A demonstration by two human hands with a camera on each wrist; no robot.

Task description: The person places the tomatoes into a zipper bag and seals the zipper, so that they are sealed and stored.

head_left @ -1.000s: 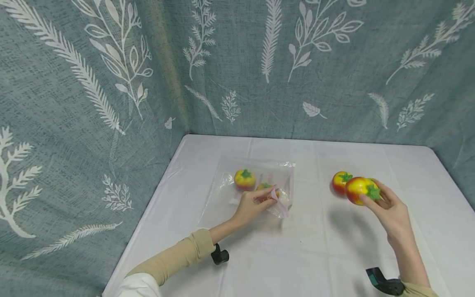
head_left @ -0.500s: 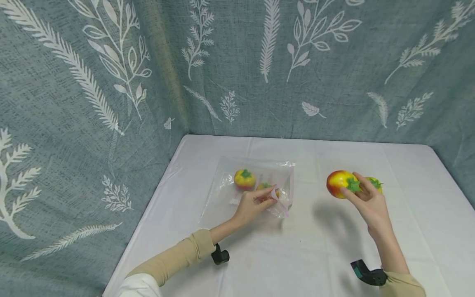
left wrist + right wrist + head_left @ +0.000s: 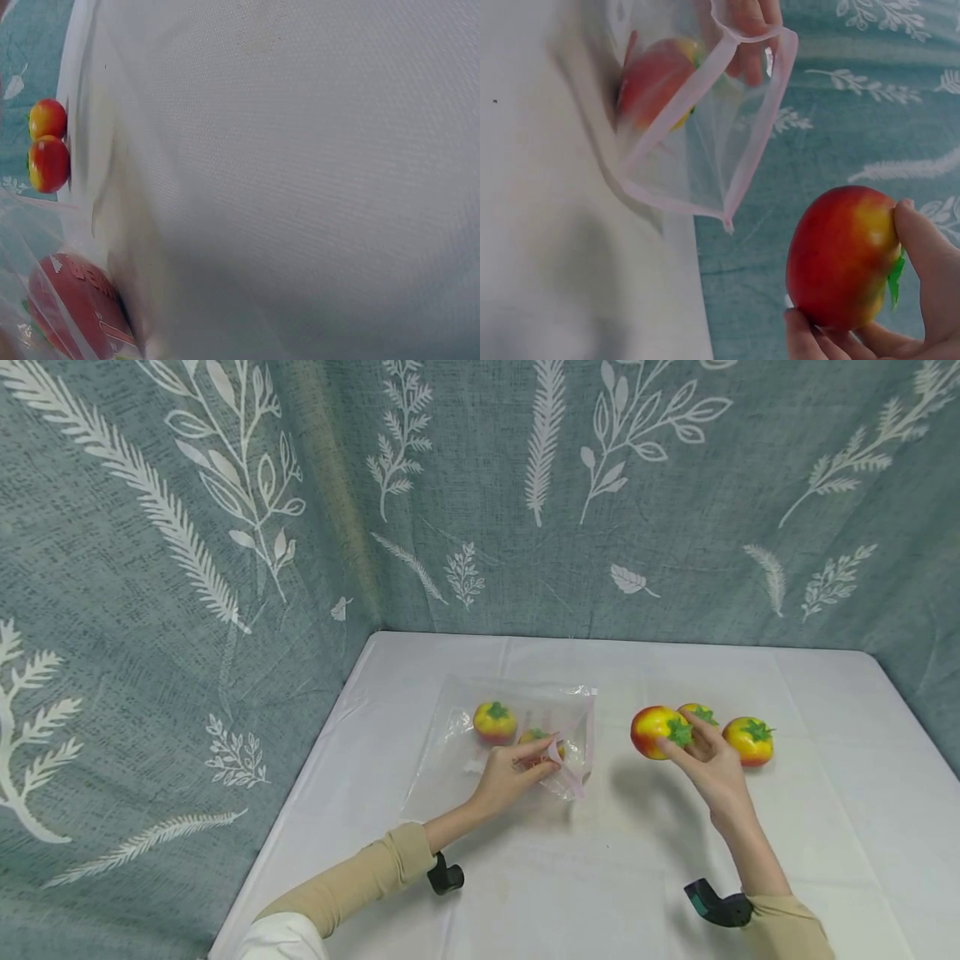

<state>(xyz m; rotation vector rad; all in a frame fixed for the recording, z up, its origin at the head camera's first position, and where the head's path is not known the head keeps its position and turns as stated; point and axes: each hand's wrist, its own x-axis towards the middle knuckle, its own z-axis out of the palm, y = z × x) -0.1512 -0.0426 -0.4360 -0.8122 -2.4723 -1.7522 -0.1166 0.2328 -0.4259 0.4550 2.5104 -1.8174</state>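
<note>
My right hand holds a red-and-yellow persimmon with green leaves above the table, thumb on one side and fingers on the other. In the right wrist view this persimmon hangs beside the open mouth of a clear zip bag with a pink rim. My left hand pinches the bag's rim between thumb and fingers. Inside the bag lie two persimmons, one in plain sight and one partly behind the left fingers. The left wrist view shows a bagged persimmon behind the plastic.
Two more persimmons sit on the table at the right: one in full view, another partly behind my right hand. A white cloth covers the table. Teal leaf-patterned curtain hangs behind and to the left.
My right hand has carried the persimmon leftward, nearer the bag, uncovering the persimmon at the right. The left hand and the bag stay in place.
</note>
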